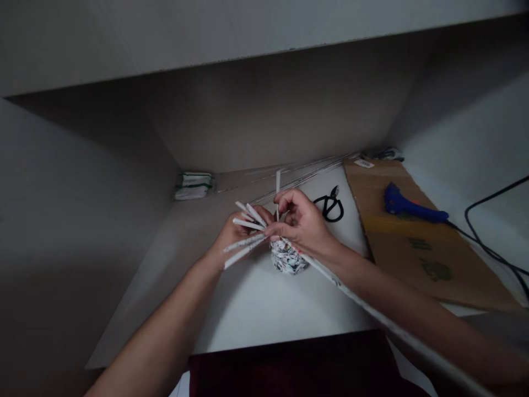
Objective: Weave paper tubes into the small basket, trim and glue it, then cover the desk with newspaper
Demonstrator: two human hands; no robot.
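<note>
A small woven paper piece (pixel 289 260) sat at six o'clock from the nearer right hand (pixel 306 223), its long strip (pixel 363 305) running toward four o'clock. Right thumb and fingers pinched the paper sticks (pixel 248 224) above it; the left hand (pixel 228 234) curled behind them, its grip too hidden to tell.

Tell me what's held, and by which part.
Right hand grips the woven paper piece at its upper edge, where paper tubes fan out; left hand sits behind them, grip hidden.
</note>
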